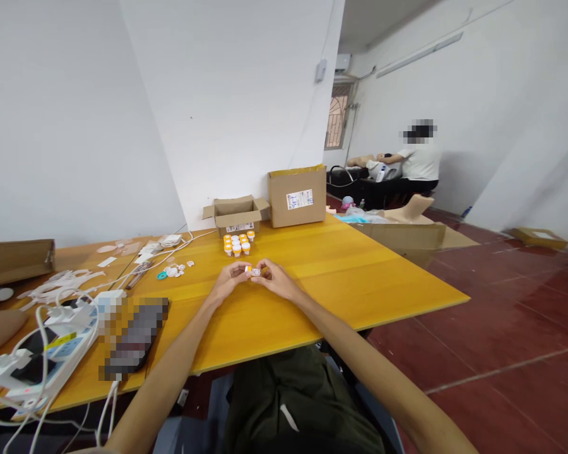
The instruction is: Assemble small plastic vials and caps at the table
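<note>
My left hand (pixel 230 279) and my right hand (pixel 275 278) meet over the middle of the yellow table (pixel 341 277). Together their fingertips pinch a small orange-and-white bottle (pixel 252 270), held just above the tabletop. Behind them, a cluster of several similar small bottles (pixel 237 243) with orange and white caps stands upright on the table. A small open cardboard box (pixel 236 213) sits right behind that cluster.
A larger closed cardboard box (pixel 297 195) stands at the back. Small white labels and a teal ring (pixel 173 271) lie to the left. A power strip with white cables (pixel 52 347) and a dark phone (pixel 135 340) fill the near left. Another person (pixel 419 161) works far right.
</note>
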`<action>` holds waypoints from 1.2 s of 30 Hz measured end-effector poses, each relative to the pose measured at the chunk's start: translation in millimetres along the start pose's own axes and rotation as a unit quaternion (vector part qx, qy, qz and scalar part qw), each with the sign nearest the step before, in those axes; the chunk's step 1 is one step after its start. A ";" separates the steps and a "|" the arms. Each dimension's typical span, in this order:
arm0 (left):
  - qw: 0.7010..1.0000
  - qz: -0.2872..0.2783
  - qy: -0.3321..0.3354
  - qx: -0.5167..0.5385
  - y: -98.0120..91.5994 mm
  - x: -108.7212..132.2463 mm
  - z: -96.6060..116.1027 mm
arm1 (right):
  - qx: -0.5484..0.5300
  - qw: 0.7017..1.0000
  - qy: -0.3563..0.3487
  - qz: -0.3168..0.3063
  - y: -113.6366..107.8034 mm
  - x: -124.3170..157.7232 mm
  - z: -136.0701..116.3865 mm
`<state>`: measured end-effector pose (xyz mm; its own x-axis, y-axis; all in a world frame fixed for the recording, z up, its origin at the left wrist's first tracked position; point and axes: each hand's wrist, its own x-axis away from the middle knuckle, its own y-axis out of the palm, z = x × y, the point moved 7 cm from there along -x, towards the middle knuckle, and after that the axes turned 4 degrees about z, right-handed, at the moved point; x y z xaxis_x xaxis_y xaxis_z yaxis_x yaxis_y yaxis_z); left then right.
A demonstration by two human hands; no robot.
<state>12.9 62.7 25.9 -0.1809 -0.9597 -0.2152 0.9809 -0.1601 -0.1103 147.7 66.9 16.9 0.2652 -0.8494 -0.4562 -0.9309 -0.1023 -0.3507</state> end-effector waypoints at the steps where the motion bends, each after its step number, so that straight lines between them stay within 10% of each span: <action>1: 1.000 0.000 0.000 -0.001 0.2 -0.2 -0.2 | 0.005 1.000 -0.003 0.000 -0.4 -0.3 -0.6; 36: 1.000 -0.007 0.004 -0.007 0.5 -0.6 -1.5 | 0.091 0.995 -0.046 -0.006 -2.0 -0.9 -4.5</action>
<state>13.5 63.6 24.5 -0.1945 -0.9554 -0.2221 0.9773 -0.1694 -0.1269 148.2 65.5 21.7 0.3052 -0.7969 -0.5214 -0.8689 -0.0089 -0.4949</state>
